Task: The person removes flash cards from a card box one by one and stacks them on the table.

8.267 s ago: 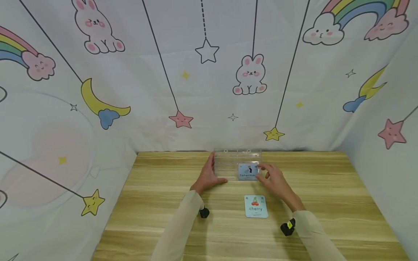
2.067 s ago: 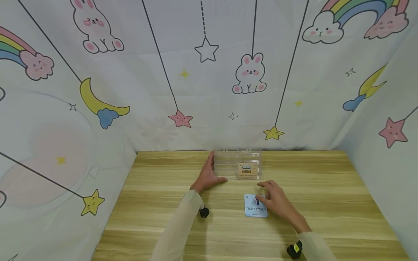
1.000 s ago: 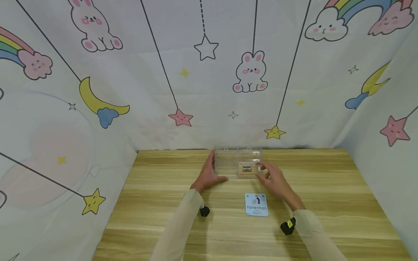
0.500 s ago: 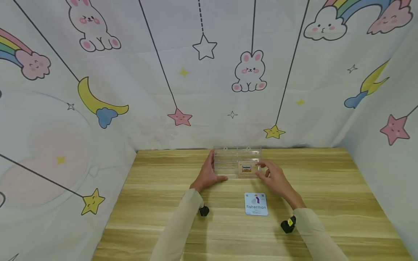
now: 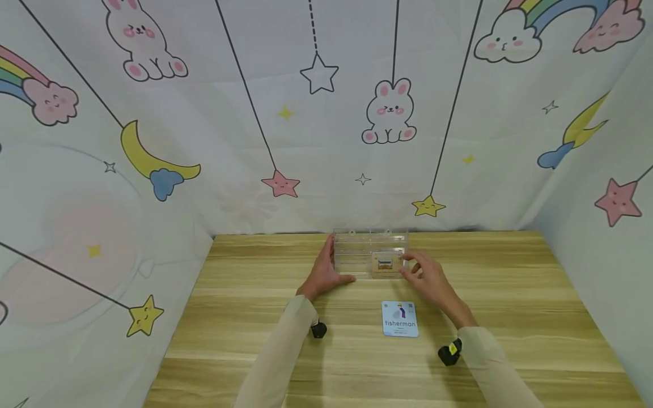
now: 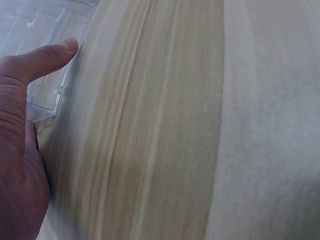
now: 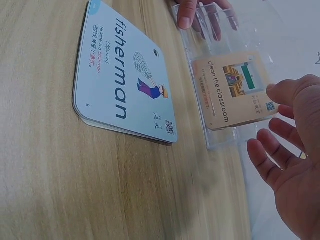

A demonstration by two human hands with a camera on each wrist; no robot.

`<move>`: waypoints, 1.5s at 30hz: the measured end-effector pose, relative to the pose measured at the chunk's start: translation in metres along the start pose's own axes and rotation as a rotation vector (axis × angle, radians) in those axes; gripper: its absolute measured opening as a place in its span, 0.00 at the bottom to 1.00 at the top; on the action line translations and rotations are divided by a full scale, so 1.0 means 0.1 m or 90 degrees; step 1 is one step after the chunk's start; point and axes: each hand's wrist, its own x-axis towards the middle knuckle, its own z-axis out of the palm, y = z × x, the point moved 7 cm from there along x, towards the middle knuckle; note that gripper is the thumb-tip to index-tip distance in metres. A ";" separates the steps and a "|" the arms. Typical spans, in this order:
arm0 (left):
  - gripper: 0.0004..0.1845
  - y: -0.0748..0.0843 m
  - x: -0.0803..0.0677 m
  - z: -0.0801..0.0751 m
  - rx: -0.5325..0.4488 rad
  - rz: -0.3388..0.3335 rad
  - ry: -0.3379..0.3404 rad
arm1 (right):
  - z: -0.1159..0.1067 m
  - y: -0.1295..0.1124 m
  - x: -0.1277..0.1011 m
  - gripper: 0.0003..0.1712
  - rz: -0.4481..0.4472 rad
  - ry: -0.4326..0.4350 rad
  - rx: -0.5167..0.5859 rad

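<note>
Both hands are at the clear plastic box (image 5: 370, 254) in the middle of the head picture, at the far side of the wooden table (image 5: 245, 317). Left hand (image 5: 323, 275) lies flat against the left end of the box, fingers straight, and its thumb (image 6: 42, 60) touches the clear edge, in the upper left of the left wrist picture. It does not grab anything. Right hand (image 5: 431, 279) is at the right end of the box with its fingers (image 7: 270, 162) spread apart and loose. In the right wrist picture it is just beside the box and holds nothing; I cannot tell if it touches the plastic.

Inside the box, at its right end, stands a tan card (image 7: 234, 89) that says "clean the classroom". It leans up against the front wall.

Lower in the head picture, a bit below the box, a small stack of cards (image 5: 400, 319) lies flat on the table. Its top card is light blue and says "fisherman" (image 7: 127, 85). No hand touches the stack.

Behind the table hangs a cloth (image 5: 285, 113) with bunnies, stars, moons and rainbows.
</note>
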 end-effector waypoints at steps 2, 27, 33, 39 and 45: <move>0.75 -0.01 0.00 0.00 0.000 0.005 0.001 | 0.00 0.00 0.00 0.19 -0.002 0.000 -0.001; 0.75 -0.03 0.00 0.00 0.004 0.008 0.002 | 0.09 -0.06 0.07 0.12 -0.004 -0.021 0.033; 0.75 0.00 0.00 0.00 0.010 0.002 0.003 | -0.01 -0.16 0.13 0.15 -0.028 0.001 0.035; 0.75 0.01 0.00 -0.01 0.010 0.007 0.003 | -0.07 -0.19 0.14 0.18 -0.028 0.018 0.047; 0.75 0.03 0.00 -0.01 0.013 0.012 0.004 | -0.11 -0.23 0.11 0.20 -0.022 0.012 0.064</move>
